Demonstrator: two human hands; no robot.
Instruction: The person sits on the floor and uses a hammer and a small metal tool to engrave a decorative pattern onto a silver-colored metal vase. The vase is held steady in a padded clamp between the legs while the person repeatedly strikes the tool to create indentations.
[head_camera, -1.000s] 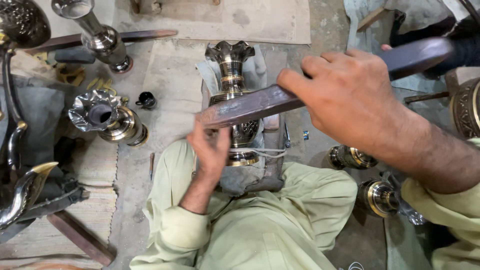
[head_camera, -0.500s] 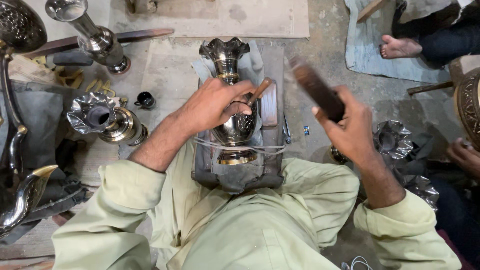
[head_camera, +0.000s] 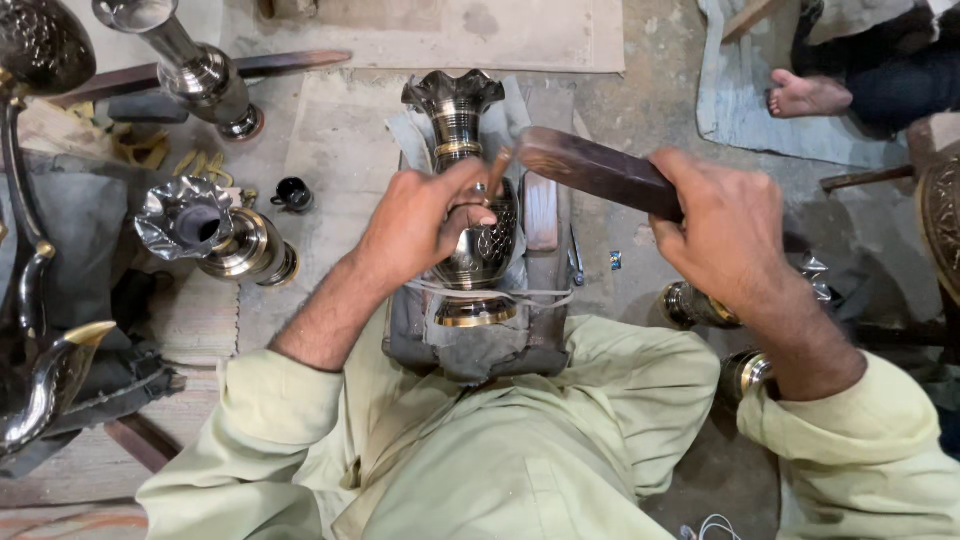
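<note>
Single head-worn view, looking steeply down, close over lap and floor (head_camera: 640, 90)

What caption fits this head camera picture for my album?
Left hand sets a small chisel on a metal vase; right hand grips a dark wooden mallet.

The dark wooden mallet (head_camera: 598, 172), raised and pointed away half a second ago, is now swung down and levelled by the right hand (head_camera: 725, 225), its head brought right beside the thin punch (head_camera: 497, 172). The punch is gripped more upright by the left hand (head_camera: 420, 222), pressed against the vase (head_camera: 470, 215).
</note>
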